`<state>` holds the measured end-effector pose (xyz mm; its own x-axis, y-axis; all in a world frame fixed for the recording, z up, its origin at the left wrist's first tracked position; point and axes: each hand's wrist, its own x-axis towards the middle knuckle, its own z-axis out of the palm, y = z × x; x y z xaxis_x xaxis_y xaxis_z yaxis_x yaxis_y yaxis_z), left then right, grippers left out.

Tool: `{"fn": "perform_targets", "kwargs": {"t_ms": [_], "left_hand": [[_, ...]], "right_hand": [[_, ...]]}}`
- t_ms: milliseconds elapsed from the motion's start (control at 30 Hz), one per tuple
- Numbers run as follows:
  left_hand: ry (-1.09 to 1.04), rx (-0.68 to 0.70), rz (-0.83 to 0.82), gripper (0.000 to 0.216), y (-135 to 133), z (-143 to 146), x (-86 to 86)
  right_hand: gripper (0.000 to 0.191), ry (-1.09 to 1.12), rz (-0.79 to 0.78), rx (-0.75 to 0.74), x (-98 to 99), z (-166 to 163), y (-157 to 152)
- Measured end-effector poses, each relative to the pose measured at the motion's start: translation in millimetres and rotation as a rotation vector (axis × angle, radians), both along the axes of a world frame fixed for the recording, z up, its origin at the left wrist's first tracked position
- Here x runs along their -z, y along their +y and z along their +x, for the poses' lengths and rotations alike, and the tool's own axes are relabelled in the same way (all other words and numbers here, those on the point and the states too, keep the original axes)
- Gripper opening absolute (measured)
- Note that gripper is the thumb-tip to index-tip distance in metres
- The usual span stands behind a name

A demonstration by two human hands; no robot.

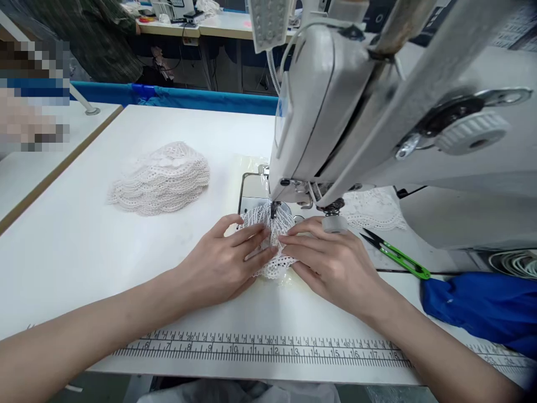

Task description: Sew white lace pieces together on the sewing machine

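A small piece of white lace (268, 224) lies under the presser foot (274, 210) of a white sewing machine (335, 112). My left hand (224, 260) rests flat on the lace's left side, fingers stretched toward the needle. My right hand (331, 257) lies flat on its right side, fingertips meeting the left hand's. Both hands press the lace onto the table; neither grips it.
A stack of white lace pieces (161, 179) sits to the left on the white table (84, 235). More lace (373, 210) lies behind the machine. Green thread snips (396, 256) and blue cloth (482, 308) are at right. A printed ruler (268, 350) runs along the front edge.
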<state>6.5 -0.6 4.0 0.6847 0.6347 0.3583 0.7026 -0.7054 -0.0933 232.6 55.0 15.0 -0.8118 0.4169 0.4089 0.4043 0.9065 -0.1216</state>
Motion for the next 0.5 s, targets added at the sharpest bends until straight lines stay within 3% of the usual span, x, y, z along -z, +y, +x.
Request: {"fn": "perform_targets", "kwargs": {"t_ms": [500], "left_hand": [[-0.061,-0.03,-0.043,0.033,18,-4,1.5]], "right_hand": [[0.016,0.06,0.113,0.067,9.3,-5,8]]}}
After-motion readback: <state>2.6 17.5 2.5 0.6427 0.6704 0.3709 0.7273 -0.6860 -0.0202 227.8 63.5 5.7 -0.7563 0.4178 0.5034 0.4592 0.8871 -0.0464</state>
